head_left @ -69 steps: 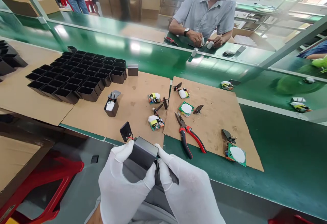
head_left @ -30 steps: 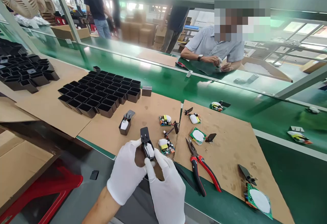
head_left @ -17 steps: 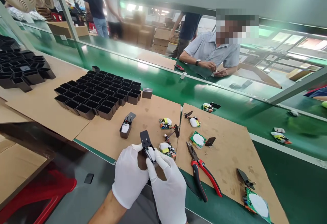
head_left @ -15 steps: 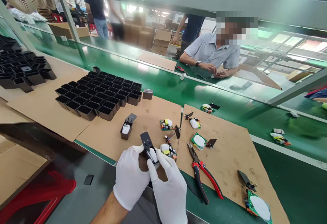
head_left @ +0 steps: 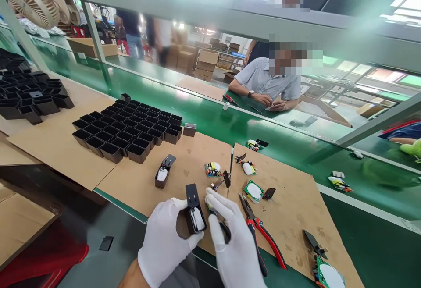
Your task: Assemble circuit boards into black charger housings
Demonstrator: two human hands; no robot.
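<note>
My left hand (head_left: 162, 246), in a white glove, grips a dark plastic housing (head_left: 194, 218) with a white-padded board inside and a black cover (head_left: 192, 194) sticking up from it. My right hand (head_left: 230, 240), also gloved, hovers just right of the housing with fingers spread, holding nothing. Under it lies a green circuit board, mostly hidden. Another filled housing (head_left: 163, 175) stands on the cardboard ahead.
Rows of empty black housings (head_left: 126, 130) fill the cardboard (head_left: 138, 183) at left. Loose circuit boards (head_left: 213, 169) and red-handled pliers (head_left: 263, 244) lie on the right cardboard (head_left: 292, 209). Green conveyor belt (head_left: 210, 121) runs behind. A person in a grey shirt (head_left: 268, 84) works opposite.
My right hand has come off the housing and opened beside it. The left hand still holds the housing. The camera has tilted up a little.
</note>
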